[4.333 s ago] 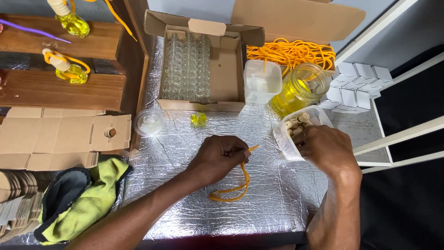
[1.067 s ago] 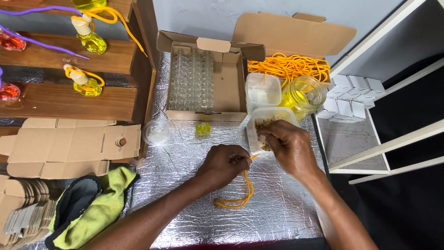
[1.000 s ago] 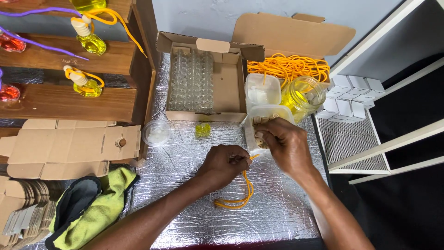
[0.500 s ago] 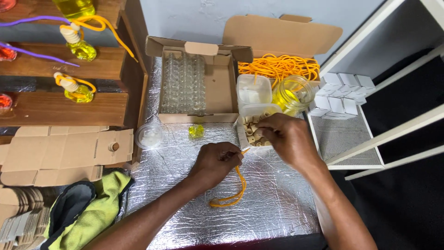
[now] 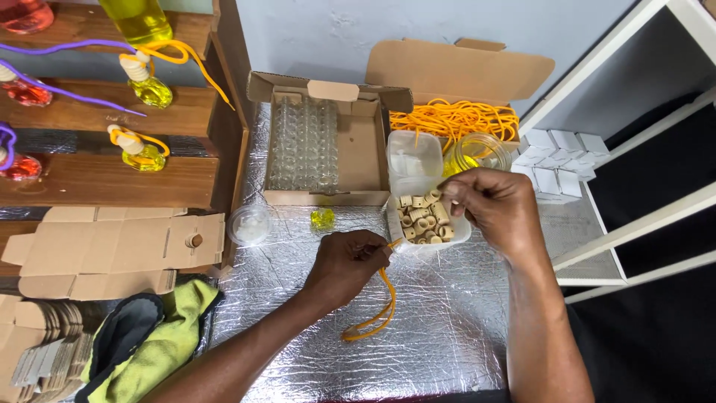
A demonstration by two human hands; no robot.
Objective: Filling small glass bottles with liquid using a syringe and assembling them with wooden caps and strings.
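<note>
The left hand (image 5: 344, 263) is pinching the top end of an orange cord (image 5: 377, 313) between thumb and fingertips, and the rest of that cord is hanging down in a loose loop and lying on the crinkled silver foil (image 5: 447, 328) that is covering the table. The right hand (image 5: 492, 209) is hovering over the right edge of a small clear tub of wooden beads (image 5: 426, 221), its fingers curled in and pressed together as if around something small; I cannot tell whether a bead is actually sitting between them. The tub is sitting just right of the left hand, its beads short tan cylinders heaped together.

Behind the tub a closed clear plastic container (image 5: 415, 158) is standing, and beside it a glass jar of yellow liquid (image 5: 477, 153). A heap of more orange cord (image 5: 456, 119) is spilling out of an open cardboard box (image 5: 462, 71) at the back. To the left of that, a second open cardboard box (image 5: 358, 142) is holding rows of small clear glass bottles (image 5: 304, 145). One small yellow-filled bottle (image 5: 322, 219) is standing on the foil in front of that box, near a round clear lid (image 5: 250, 224).

On the wooden shelves (image 5: 112, 172) at the far left, filled yellow bottles (image 5: 142, 153) with cords are resting. Flat cardboard blanks (image 5: 119, 250) are lying below them, with a yellow-green cloth (image 5: 160, 343) beside. Small white boxes (image 5: 556, 153) are stacked on the white shelf unit (image 5: 634, 201) at right.
</note>
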